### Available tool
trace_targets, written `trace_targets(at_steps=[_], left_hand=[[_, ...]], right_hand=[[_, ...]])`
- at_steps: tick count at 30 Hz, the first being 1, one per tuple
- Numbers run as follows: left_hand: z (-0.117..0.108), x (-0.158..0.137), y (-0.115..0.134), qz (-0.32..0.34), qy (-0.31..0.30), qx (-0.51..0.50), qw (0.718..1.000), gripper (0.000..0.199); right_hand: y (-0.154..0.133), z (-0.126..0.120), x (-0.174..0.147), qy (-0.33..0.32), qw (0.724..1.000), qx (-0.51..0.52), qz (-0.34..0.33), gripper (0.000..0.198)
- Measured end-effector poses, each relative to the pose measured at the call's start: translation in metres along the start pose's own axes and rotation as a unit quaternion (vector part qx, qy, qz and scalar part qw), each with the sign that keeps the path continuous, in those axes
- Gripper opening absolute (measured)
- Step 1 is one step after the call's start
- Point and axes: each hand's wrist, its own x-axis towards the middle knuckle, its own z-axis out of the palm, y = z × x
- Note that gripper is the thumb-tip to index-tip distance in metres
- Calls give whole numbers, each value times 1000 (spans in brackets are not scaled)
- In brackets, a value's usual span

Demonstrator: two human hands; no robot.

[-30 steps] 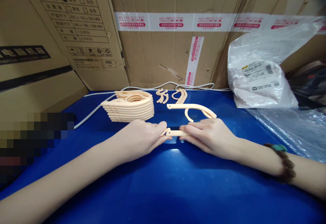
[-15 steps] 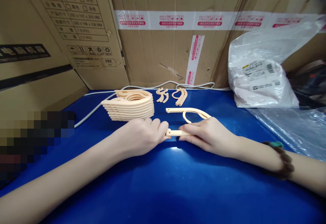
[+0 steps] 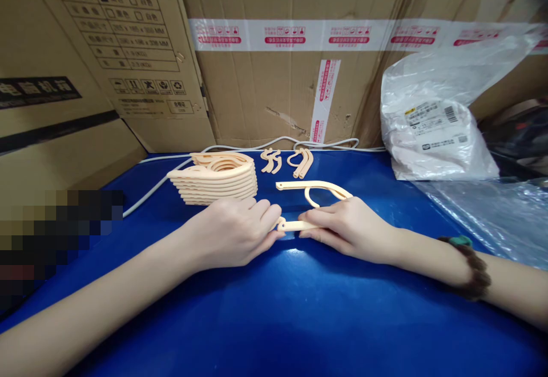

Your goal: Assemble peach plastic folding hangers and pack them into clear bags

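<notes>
My right hand [image 3: 349, 225] is closed on a cream plastic hanger arm [image 3: 295, 225], pinched between thumb and fingers, its holed end pointing left. My left hand [image 3: 240, 231] is closed at that end, around a cream hanger piece [image 3: 281, 219] of which only a tip shows; the two pieces touch or nearly touch. Just behind my right hand lies a loose hanger arm [image 3: 308, 185] with a curved strip beside it. A neat stack of cream folding hangers [image 3: 214, 185] stands beyond my left hand.
Small curved cream pieces [image 3: 271, 161] and longer arms with a hook [image 3: 303, 163] lie at the back of the blue table [image 3: 274, 320]. A white cable [image 3: 158, 185] runs behind the stack. Cardboard boxes [image 3: 257, 91] wall the back and left. A white plastic bag [image 3: 436, 131] stands right.
My left fingers have shifted slightly at the arm's holed end, so more of the piece between my hands shows. The whole view has drifted a little; the right hand keeps its grip.
</notes>
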Motion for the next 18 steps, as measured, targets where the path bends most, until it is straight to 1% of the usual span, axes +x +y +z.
trace_targets(at_steps=[4, 9, 12, 18], left_hand=[[-1, -2, -3, -21, -19, -62, 998, 32], [1, -6, -5, -54, -45, -154, 985, 28], [2, -7, -5, -62, -54, -176, 981, 26], [1, -4, -4, -68, -72, -188, 977, 26]], right_hand=[[-2, 0, -1, 18, 998, -56, -8, 32], [-3, 0, -1, 42, 992, -117, -26, 36], [-3, 1, -2, 51, 990, -128, -33, 36], [-4, 1, -2, 56, 990, -129, -30, 37]])
